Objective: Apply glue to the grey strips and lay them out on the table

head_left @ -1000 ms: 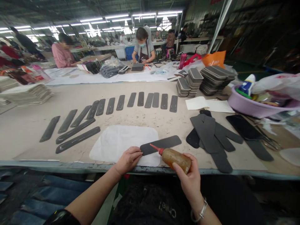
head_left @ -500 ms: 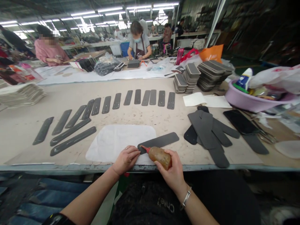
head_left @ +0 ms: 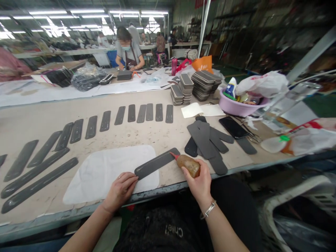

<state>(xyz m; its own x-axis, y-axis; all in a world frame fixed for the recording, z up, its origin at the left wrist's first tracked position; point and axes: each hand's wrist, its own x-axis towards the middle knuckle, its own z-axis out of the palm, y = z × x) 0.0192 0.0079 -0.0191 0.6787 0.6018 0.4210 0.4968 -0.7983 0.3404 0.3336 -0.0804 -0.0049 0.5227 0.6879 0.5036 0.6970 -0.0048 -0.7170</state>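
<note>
A long dark strip [head_left: 156, 163] lies slanted across the right end of a white cloth [head_left: 110, 171] near the table's front edge. My left hand [head_left: 120, 190] presses down the strip's near end with bent fingers. My right hand [head_left: 201, 182] grips a brown squeeze bottle [head_left: 188, 164]; its red nozzle touches the strip's far right end.
Rows of dark strips [head_left: 91, 126] lie across the table [head_left: 39, 119] to the left and middle. A loose pile of strips [head_left: 207, 140] and a phone [head_left: 233, 127] lie to the right, by a lilac basin [head_left: 236, 107] and stacked pieces [head_left: 194, 85]. A person [head_left: 128, 52] works across the table.
The bottle's nozzle went to the strip's left end, then along to its right end. My left hand kept hold of the near end. My head turned right.
</note>
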